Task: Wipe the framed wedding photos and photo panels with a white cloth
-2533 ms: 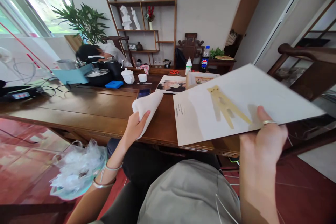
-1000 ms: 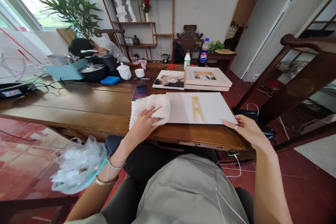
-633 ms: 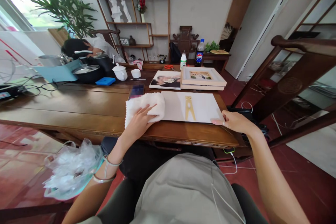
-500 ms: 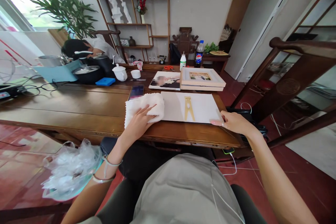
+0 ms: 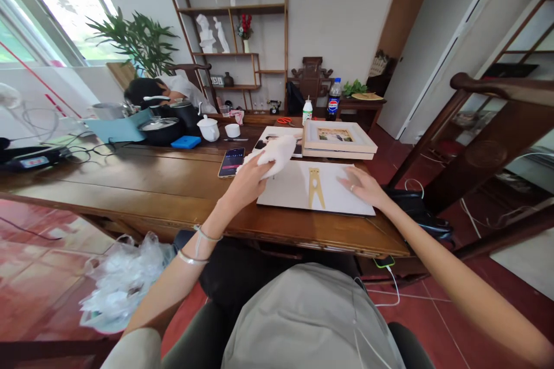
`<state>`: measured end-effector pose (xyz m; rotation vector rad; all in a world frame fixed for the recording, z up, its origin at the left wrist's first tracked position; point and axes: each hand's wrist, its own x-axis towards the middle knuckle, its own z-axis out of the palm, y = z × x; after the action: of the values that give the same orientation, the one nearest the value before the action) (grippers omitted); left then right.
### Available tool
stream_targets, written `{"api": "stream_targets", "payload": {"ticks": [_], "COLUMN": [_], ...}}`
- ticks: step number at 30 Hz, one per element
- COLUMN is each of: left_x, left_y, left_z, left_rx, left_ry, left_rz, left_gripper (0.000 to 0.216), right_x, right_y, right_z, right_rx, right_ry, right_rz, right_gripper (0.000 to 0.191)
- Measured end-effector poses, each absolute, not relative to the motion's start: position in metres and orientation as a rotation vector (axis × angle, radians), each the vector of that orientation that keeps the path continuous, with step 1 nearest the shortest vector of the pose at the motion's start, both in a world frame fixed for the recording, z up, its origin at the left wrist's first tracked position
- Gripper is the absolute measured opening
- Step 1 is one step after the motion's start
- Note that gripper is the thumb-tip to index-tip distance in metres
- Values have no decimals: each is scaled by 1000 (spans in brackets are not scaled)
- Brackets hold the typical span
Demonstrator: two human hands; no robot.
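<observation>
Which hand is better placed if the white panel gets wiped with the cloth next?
Probably the left hand: it grips the white cloth near the panel's left end. The right hand, at the panel's right side, shows no cloth.

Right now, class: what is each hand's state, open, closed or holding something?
Left hand: closed, holding the white cloth.
Right hand: open, holding nothing, over the white board.

**Soft Grey and Silver: What We Wear**

Our loose top [image 5: 311,317] is grey, with a thin pale cord [image 5: 362,337] down its front; a light sleeve [image 5: 135,350] shows on the left. Two silvery bangles [image 5: 193,259] circle our left forearm [image 5: 162,294]. A slim ring [image 5: 352,188] marks our right hand [image 5: 366,185]. Our trousers [image 5: 194,331] are dark.
</observation>
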<state>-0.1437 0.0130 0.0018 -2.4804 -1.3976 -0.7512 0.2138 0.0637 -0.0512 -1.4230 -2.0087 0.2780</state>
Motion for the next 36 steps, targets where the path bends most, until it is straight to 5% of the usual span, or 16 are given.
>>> {"api": "stream_targets", "payload": {"ticks": [6,15,26,36], "left_x": [-115,-116,-102,-129], "left_y": [54,73,4,92], "left_z": [-19,-26,-27,-27], "left_rx": [-2759,-2788,-2802,-2713], "left_ry": [-1241,-1278,-1073,-1268], "left_rz": [-375,-371,-333,-368], "left_gripper": [47,36,37,38], "right_x": [211,210,204,201], "right_y": [65,67,63,64], "right_z": [-65,-65,-62,-64], "right_rx": [-1371,-1331,-1380,-1327], "right_ry": [-2036,-2048,-2028,-2041], "right_rz": [346,364,364,378], "right_gripper": [46,44,44,43]}}
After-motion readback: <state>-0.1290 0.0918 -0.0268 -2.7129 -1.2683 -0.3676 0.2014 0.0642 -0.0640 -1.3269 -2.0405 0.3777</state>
